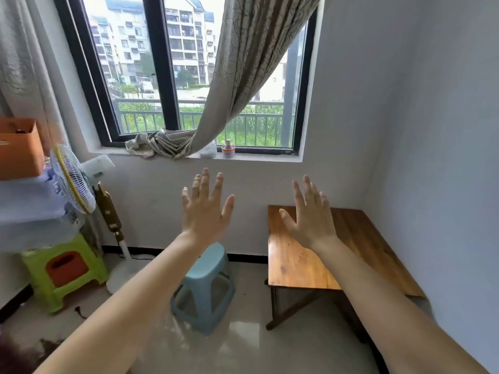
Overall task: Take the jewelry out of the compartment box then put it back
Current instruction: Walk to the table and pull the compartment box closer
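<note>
Both my arms are stretched out in front of me toward the wall under the window. My left hand (205, 211) is raised with the fingers spread and holds nothing. My right hand (310, 214) is also raised with spread fingers and is empty, in front of the near-left part of a wooden table (297, 260). No compartment box and no jewelry are in view.
A light blue plastic stool (208, 287) stands on the tiled floor below my left forearm. At the left are a standing fan (74, 182), a green stool (64, 268) and an orange box (20, 147). A small bottle (228, 149) and a knotted curtain (172, 143) rest on the windowsill.
</note>
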A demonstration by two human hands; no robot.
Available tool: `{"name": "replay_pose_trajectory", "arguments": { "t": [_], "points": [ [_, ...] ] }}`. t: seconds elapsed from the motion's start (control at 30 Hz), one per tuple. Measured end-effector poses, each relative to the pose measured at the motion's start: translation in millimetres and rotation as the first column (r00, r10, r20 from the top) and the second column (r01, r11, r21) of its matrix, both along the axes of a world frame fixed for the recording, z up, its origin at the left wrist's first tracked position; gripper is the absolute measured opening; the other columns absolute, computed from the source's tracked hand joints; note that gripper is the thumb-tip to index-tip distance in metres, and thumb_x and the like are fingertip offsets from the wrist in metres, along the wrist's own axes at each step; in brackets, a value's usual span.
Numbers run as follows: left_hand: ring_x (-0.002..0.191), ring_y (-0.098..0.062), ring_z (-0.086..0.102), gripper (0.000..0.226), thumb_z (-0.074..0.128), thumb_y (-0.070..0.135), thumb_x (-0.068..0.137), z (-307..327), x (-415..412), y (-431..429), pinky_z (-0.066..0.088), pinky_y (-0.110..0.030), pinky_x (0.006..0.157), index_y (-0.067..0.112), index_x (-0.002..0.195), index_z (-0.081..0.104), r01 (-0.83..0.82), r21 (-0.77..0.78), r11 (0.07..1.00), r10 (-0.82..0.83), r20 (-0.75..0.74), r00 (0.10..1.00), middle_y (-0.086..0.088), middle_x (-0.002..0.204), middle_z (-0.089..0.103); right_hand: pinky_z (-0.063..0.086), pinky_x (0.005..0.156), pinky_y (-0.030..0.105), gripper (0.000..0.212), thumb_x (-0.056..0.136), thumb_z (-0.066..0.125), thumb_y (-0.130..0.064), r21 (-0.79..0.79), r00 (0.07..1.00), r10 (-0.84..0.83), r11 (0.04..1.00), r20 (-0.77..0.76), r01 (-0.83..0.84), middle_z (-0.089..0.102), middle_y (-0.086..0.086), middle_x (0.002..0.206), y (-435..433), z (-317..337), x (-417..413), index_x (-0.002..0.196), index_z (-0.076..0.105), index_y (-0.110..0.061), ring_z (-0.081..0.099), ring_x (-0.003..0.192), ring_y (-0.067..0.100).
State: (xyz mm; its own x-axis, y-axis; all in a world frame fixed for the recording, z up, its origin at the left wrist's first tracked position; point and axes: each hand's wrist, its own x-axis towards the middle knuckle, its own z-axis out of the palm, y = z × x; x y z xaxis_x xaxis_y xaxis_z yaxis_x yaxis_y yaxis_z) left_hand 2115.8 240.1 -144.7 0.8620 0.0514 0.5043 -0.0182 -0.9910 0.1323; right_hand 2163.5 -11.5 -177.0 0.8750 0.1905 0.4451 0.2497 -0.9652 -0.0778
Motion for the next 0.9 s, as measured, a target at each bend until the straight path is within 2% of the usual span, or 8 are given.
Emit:
{"name": "replay_pose_trajectory", "arguments": {
  "t": [0.17, 0.3, 0.5, 0.7, 0.8, 0.9],
  "points": [
    [0.151, -0.034, 0.014, 0.066, 0.023, 0.053, 0.099, 13, 136, 26, 0.014, -0.057, 0.119, 0.019, 0.156, 0.020, 0.132, 0.075, 0.988, -0.131, -0.021, 0.991, -0.015, 0.164, 0.013, 0.003, 0.121, 0.046, 0.079, 0.099, 0.032, -0.060, 0.024, 0.995, -0.097, 0.995, -0.011, 0.097, -0.014, 0.009, 0.166, 20, 8, 103, 0.158, -0.003, -0.021, -0.002, 0.153, 0.028],
    [0.151, -0.032, 0.012, 0.064, 0.026, 0.052, 0.101, 22, 232, 13, 0.012, -0.056, 0.120, 0.020, 0.156, 0.020, 0.219, 0.046, 0.975, -0.219, -0.015, 0.976, -0.014, 0.165, 0.012, 0.003, 0.121, 0.045, 0.079, 0.098, 0.034, -0.060, 0.006, 0.985, -0.173, 0.985, 0.001, 0.173, -0.013, 0.008, 0.166, 1, 7, 167, 0.158, -0.004, -0.024, 0.000, 0.153, 0.029],
    [0.152, -0.032, 0.009, 0.065, 0.027, 0.052, 0.101, -7, 368, -41, 0.009, -0.054, 0.121, 0.021, 0.157, 0.018, 0.366, 0.003, 0.931, -0.366, -0.048, 0.930, -0.013, 0.165, 0.008, 0.006, 0.121, 0.047, 0.079, 0.098, 0.035, -0.059, 0.065, 0.943, -0.331, 0.941, -0.038, 0.333, -0.010, 0.011, 0.166, -59, -21, 269, 0.158, -0.001, -0.022, 0.003, 0.153, 0.031],
    [0.152, -0.031, 0.006, 0.066, 0.020, 0.055, 0.101, -26, 501, -114, 0.009, -0.053, 0.121, 0.022, 0.157, 0.011, 0.493, 0.043, 0.869, -0.480, -0.164, 0.861, -0.011, 0.166, 0.004, 0.011, 0.123, 0.049, 0.081, 0.098, 0.037, -0.058, 0.100, 0.886, -0.446, 0.883, -0.129, 0.459, -0.009, 0.012, 0.166, -113, -44, 375, 0.158, 0.000, -0.020, 0.004, 0.152, 0.032],
    [0.153, -0.030, 0.006, 0.067, 0.016, 0.056, 0.099, -27, 560, -145, 0.012, -0.052, 0.121, 0.023, 0.157, 0.011, 0.562, 0.086, 0.822, -0.547, -0.152, 0.823, -0.011, 0.166, 0.005, 0.010, 0.123, 0.048, 0.081, 0.098, 0.036, -0.058, 0.083, 0.868, -0.479, 0.867, -0.132, 0.491, -0.010, 0.013, 0.166, -136, -44, 424, 0.158, -0.001, -0.019, 0.005, 0.152, 0.032],
    [0.153, -0.029, 0.006, 0.067, 0.016, 0.057, 0.099, -36, 608, -169, 0.014, -0.052, 0.121, 0.024, 0.157, 0.013, 0.606, 0.046, 0.794, -0.591, -0.173, 0.788, -0.010, 0.166, 0.006, 0.011, 0.122, 0.049, 0.081, 0.098, 0.036, -0.058, 0.068, 0.836, -0.519, 0.841, -0.176, 0.537, -0.008, 0.015, 0.166, -153, -48, 460, 0.159, 0.001, -0.017, 0.008, 0.152, 0.033]
  ]
}}
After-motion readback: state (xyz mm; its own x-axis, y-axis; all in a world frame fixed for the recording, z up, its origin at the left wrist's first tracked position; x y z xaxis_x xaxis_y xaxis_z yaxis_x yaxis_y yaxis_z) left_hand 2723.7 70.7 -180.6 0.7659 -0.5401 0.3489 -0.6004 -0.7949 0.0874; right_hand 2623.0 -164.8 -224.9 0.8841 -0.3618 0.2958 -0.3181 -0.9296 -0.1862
